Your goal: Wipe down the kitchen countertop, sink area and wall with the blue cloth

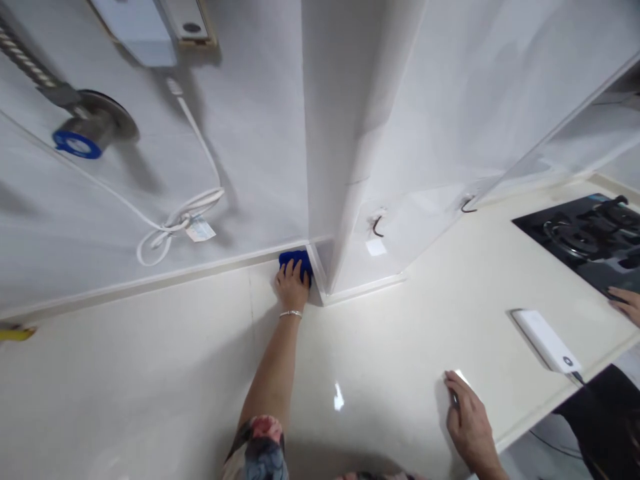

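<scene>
My left hand (294, 285), with a bracelet at the wrist and a flowered sleeve, presses a blue cloth (295, 257) into the corner where the countertop (165, 373) meets the wall and a white pillar (345, 147). Its fingers lie bent over the cloth, covering part of it. Farther right, my right hand (469, 419) rests on the countertop near its front edge, fingers curled. Something small and dark shows between its thumb and fingers; I cannot make out what it is.
A white power bank (546, 341) with a cable lies by the front edge, near a black gas hob (585, 233). Another person's hand (627, 305) touches the hob. A white cord (185, 217) and a blue-ringed valve (80, 141) are on the wall; hooks (377, 227) project from the pillar.
</scene>
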Tool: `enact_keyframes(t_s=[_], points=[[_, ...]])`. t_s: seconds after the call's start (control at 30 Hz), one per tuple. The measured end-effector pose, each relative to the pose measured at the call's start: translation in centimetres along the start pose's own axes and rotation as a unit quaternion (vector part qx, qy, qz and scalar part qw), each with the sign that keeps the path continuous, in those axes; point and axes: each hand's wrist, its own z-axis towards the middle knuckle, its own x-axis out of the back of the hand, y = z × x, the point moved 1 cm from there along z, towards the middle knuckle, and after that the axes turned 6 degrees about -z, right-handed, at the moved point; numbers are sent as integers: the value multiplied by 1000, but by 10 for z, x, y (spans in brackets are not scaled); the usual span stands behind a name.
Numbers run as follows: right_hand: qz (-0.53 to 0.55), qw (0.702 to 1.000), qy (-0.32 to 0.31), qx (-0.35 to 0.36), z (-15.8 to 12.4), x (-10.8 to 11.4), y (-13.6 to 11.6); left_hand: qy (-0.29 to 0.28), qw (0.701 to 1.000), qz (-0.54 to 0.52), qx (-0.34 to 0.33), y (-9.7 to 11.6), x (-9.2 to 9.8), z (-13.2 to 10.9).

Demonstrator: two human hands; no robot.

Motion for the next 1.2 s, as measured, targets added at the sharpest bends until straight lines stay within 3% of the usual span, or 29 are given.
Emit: enact_keyframes(t_s=[0.2, 0.37, 0.5, 0.8, 0.97, 1.07, 1.2], points=[[6, 1000, -9, -20, -1, 5, -1, -13, 999, 11, 28, -7, -5, 25], [-7, 1000, 6, 7, 0, -4, 7, -32, 999, -5, 34, 0, 6, 20], [8, 1000, 17, 14, 4, -9, 8, -45, 999, -7, 24, 6, 22, -9], [30, 999, 39, 19, 10, -21, 8, -110, 992, -51, -21, 12, 72, -121], [41, 998, 34, 38, -2, -30, 11, -89, 988, -129, 0, 16, 97, -174], [42, 998, 29, 45, -16, -32, 7, -54, 976, -205, 57, 11, 103, -187], [25, 997, 65, 25, -24, -32, -6, -2, 918, -348, 189, 2, 101, -166]])
